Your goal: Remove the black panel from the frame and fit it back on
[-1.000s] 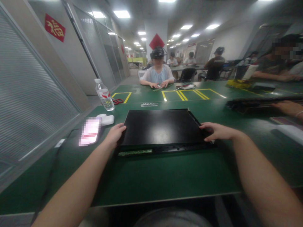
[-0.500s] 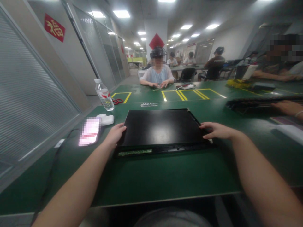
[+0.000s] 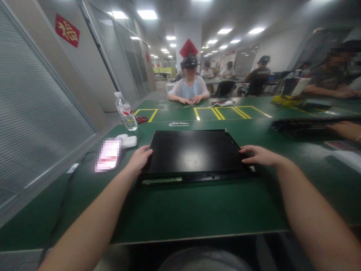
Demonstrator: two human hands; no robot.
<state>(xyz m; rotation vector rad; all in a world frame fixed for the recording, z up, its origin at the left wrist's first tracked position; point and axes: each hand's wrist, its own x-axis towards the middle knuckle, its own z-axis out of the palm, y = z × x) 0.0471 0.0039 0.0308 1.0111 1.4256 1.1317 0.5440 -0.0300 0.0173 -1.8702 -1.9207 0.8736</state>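
A flat black display panel lies over a dark frame on the green table before me. Along its near edge runs a strip with a green circuit board. My left hand grips the panel's left edge, thumb on top and the other fingers mostly hidden. On the opposite side, my right hand pinches the right edge between thumb and fingers. Light reflects off the middle of the glossy surface. A small pale piece sticks out at the near right corner.
To the left are a water bottle, red-handled scissors, a lit phone, a white case and a cable. Small white strips lie beyond the panel. A co-worker sits opposite; another person's hand is at right.
The camera view has shifted slightly. Both hands keep their hold on the panel's edges, and the panel stays in about the same place on the table.
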